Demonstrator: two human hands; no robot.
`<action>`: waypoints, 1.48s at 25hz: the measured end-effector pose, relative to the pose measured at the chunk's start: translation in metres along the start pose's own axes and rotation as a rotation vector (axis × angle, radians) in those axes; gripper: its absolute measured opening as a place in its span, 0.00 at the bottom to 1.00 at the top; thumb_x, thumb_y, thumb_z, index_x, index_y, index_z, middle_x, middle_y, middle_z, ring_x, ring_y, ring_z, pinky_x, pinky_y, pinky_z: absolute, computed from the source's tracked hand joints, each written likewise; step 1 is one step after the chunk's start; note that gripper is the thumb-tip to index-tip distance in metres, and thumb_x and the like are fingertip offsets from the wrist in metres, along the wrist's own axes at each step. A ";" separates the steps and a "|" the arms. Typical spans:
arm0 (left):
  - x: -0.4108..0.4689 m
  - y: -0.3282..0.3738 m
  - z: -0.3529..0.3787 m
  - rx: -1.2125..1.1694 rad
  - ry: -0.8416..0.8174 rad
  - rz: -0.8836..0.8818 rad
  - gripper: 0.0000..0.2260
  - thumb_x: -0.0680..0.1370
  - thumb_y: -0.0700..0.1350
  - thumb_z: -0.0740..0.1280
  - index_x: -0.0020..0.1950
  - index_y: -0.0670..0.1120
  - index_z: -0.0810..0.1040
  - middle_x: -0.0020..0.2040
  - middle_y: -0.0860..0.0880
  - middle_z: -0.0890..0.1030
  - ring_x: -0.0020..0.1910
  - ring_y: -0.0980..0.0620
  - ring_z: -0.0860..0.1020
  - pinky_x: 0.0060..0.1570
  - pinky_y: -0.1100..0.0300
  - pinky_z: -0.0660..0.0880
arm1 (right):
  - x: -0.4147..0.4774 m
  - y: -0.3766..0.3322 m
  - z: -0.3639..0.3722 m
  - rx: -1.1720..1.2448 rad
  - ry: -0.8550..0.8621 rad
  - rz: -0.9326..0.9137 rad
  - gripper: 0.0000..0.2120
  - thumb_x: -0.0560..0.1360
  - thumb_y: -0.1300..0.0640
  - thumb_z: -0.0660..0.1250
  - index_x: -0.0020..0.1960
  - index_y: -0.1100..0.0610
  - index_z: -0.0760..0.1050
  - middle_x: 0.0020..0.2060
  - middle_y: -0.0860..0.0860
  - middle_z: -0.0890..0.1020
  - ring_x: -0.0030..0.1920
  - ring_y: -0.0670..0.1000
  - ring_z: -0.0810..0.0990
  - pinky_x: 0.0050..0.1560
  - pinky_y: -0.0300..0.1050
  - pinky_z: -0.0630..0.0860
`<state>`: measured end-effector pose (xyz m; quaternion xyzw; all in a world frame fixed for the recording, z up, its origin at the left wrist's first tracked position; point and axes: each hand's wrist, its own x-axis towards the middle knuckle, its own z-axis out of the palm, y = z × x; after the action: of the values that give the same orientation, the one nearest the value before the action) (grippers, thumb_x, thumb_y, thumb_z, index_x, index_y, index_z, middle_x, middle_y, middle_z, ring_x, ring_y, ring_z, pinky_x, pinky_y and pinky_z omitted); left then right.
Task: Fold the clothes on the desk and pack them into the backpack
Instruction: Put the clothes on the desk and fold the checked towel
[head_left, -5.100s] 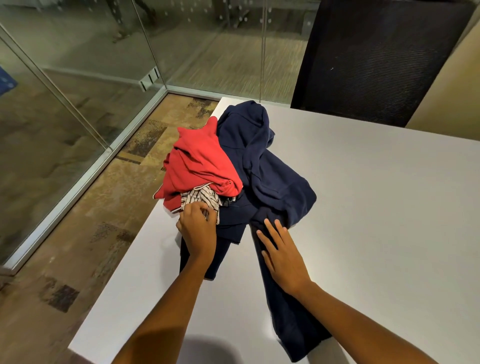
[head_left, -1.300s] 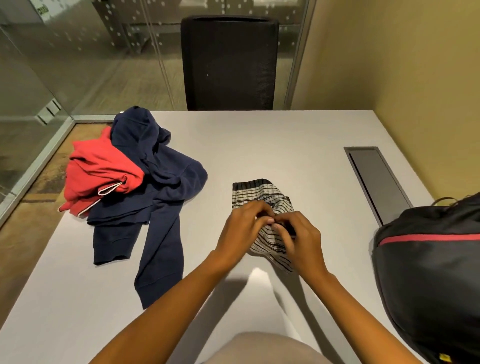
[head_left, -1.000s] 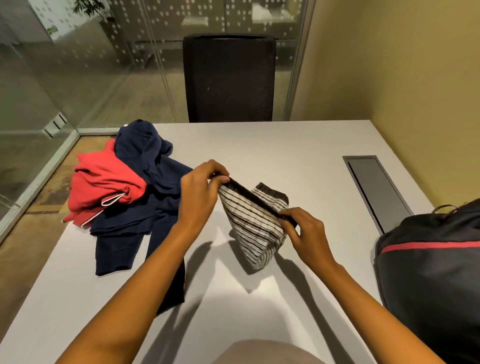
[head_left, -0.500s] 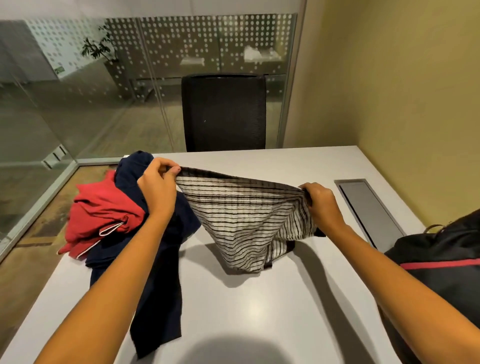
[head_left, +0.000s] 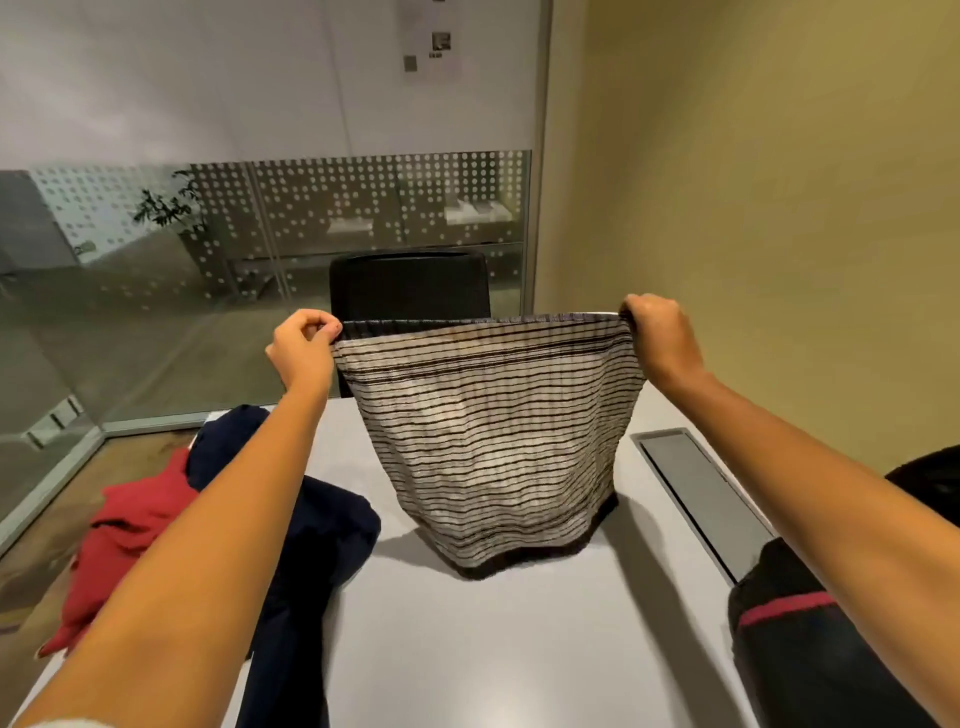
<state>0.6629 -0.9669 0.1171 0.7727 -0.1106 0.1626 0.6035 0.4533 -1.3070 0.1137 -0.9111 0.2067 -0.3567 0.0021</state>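
Head view: the left hand (head_left: 301, 345) and the right hand (head_left: 662, 338) each pinch one end of the dark waistband of a white, dark-striped cloth garment (head_left: 493, 441), fingers curled tight on the fabric; the band is pulled straight and level between them, and the garment hangs flat, facing the camera, above the middle of the pale grey desk (head_left: 467, 649); whether its dark lower hem touches the desktop cannot be told. Half a second ago the hands were lower and closer together and the cloth sagged in a slack curve; now both hands are raised, farther apart, and the fabric is spread wide; a second ago it was only a bunched strip between them. At about 8 o'clock from the striped garment lies a crumpled navy blue garment (head_left: 322, 530), partly under the left forearm; touching its far side, toward 9 o'clock, is a heaped red garment (head_left: 130, 525) at the desk's left edge; both lie unfolded as before. At 4 o'clock, on the desk's right edge, sits a black backpack with a red stripe (head_left: 810, 665), partly behind the right forearm. At 3 o'clock a long grey metal hatch (head_left: 701, 493) is set flush in the desktop; at 12 o'clock a black mesh-backed chair (head_left: 410, 286) stands behind the desk, before a dotted glass partition (head_left: 156, 312).
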 end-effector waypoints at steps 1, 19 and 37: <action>0.007 0.012 0.001 -0.022 0.004 0.027 0.09 0.76 0.40 0.69 0.39 0.53 0.79 0.38 0.54 0.79 0.46 0.51 0.78 0.56 0.45 0.77 | 0.009 0.002 -0.012 -0.013 0.063 -0.019 0.04 0.74 0.69 0.63 0.45 0.64 0.76 0.39 0.62 0.79 0.38 0.61 0.78 0.36 0.53 0.75; -0.176 -0.125 -0.076 0.180 -0.309 -0.045 0.09 0.76 0.34 0.67 0.41 0.48 0.78 0.39 0.49 0.82 0.40 0.50 0.79 0.40 0.72 0.69 | -0.265 0.038 0.018 0.255 -0.310 -0.115 0.10 0.71 0.69 0.73 0.48 0.58 0.80 0.42 0.50 0.81 0.43 0.52 0.81 0.39 0.43 0.78; -0.264 -0.193 -0.105 0.363 -0.631 -0.247 0.08 0.79 0.34 0.64 0.41 0.45 0.76 0.39 0.48 0.80 0.39 0.52 0.77 0.37 0.73 0.68 | -0.390 -0.010 0.061 0.285 -0.796 0.396 0.27 0.80 0.60 0.63 0.76 0.60 0.59 0.69 0.56 0.69 0.66 0.57 0.70 0.68 0.52 0.69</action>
<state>0.4779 -0.8237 -0.1350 0.8866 -0.1666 -0.1401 0.4080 0.2394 -1.1593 -0.1830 -0.9107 0.3088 0.0030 0.2743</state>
